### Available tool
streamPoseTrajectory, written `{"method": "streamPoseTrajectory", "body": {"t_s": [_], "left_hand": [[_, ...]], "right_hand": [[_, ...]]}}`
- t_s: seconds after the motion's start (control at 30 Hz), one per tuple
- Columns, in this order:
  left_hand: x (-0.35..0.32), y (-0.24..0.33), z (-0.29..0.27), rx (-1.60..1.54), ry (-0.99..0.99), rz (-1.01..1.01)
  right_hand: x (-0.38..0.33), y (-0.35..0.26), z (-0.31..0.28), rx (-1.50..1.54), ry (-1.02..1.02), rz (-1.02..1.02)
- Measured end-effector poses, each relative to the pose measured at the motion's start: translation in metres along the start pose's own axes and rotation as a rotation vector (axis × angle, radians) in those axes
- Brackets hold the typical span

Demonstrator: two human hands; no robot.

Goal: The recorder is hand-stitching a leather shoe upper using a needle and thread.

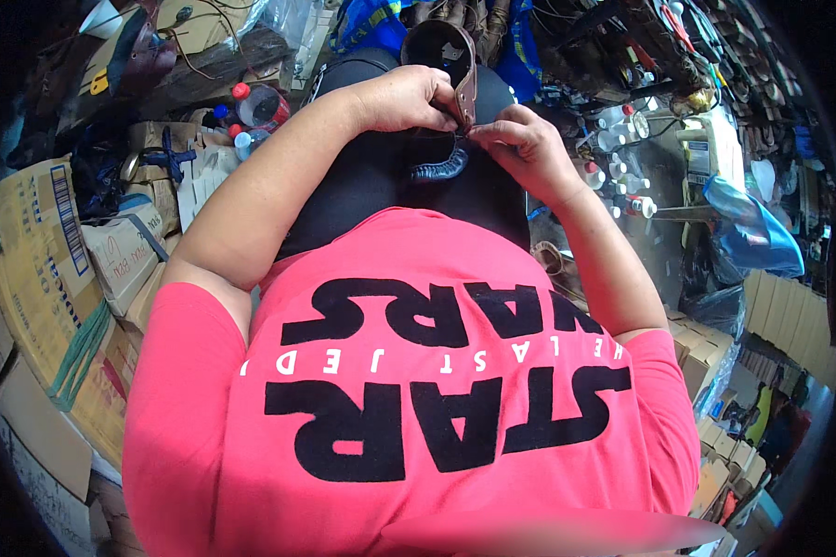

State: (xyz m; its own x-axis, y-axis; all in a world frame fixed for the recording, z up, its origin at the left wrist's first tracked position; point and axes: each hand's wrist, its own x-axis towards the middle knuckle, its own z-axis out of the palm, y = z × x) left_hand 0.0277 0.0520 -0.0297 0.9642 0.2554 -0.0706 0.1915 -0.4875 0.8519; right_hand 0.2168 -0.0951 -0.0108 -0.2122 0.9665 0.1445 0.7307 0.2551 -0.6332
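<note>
Between my hands, above my lap, is a brown leather piece (468, 97), curved round like a shoe upper, with small holes along its edge. My left hand (404, 97) is closed on its near left side, fingers curled and thumb toward the edge. My right hand (529, 148) pinches at its near right corner, thumb and forefinger pressed together. What lies between those right fingertips is too small to make out. Just below hangs a dark, shiny, ridged curved piece (438, 170); whether it joins the leather I cannot tell.
Cardboard boxes (42, 251) are stacked at the left, with plastic bottles (260, 107) beyond my left forearm. Several white bottles (627, 176) stand right of my right hand. A blue plastic bag (752, 227) hangs farther right. Brown shoe-shaped items (790, 84) fill the far right.
</note>
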Motion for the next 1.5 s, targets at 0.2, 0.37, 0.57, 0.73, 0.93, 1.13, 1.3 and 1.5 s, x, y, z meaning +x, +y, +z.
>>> {"method": "streamPoseTrajectory", "body": {"t_s": [0.2,0.37,0.57,0.73,0.93,1.13,1.3,1.5], "left_hand": [[0.000,0.002,-0.003,0.035,-0.108,0.069],[-0.001,0.004,-0.002,0.010,-0.133,0.057],[0.000,0.002,-0.001,0.050,-0.144,0.042],[0.001,0.002,-0.001,0.093,-0.141,0.056],[0.014,0.007,-0.003,0.216,-0.008,-0.036],[0.013,-0.002,-0.004,0.218,0.100,-0.050],[0.004,0.004,-0.002,0.273,0.165,0.102],[0.008,0.004,0.000,0.277,0.094,0.039]], "right_hand": [[-0.006,-0.007,0.003,-0.236,0.052,-0.128],[-0.006,-0.024,0.000,-0.416,-0.029,-0.109],[-0.006,-0.035,0.003,-0.558,-0.079,-0.081],[0.003,-0.052,-0.003,-0.659,-0.154,-0.109],[0.027,-0.060,-0.004,-0.705,-0.296,-0.106],[0.021,-0.030,0.003,-0.453,-0.158,0.002],[0.023,-0.053,-0.013,-0.652,-0.189,-0.092],[0.032,-0.046,0.005,-0.691,-0.234,-0.163]]}}
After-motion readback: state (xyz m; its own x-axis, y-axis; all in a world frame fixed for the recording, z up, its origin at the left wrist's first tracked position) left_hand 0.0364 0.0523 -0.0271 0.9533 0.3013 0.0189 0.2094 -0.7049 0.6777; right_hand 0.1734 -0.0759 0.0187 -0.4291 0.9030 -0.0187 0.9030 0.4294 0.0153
